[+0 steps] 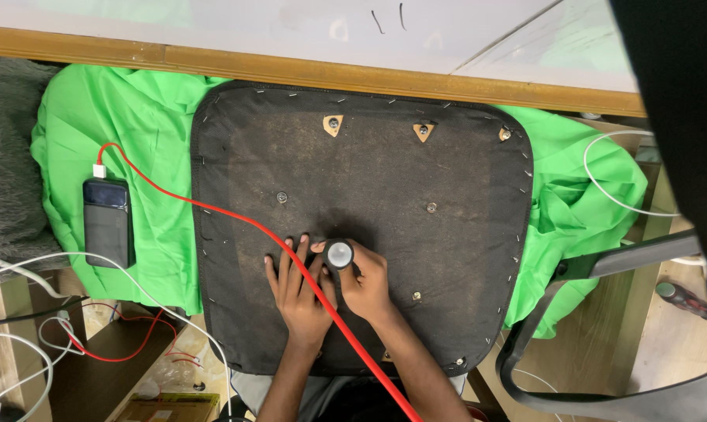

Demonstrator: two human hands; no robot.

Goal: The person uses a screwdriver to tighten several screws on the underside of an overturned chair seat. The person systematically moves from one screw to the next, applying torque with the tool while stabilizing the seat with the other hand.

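Observation:
An upturned black chair seat [369, 172] lies underside-up on a green cloth [119, 117], with staples round its edge and several bolts in it. My right hand [365, 285] grips a black tool handle [339, 255] with a round grey end, standing upright on the seat. My left hand [295, 285] rests flat on the seat right beside it, fingers spread. A red cable [236, 217] runs across the seat and over my left hand.
A dark phone [107, 223] lies on the cloth at left, plugged into the red cable. White and red wires [72, 312] trail at lower left. A black chair armrest frame [603, 266] sits at right. A wooden table edge [369, 74] runs along the top.

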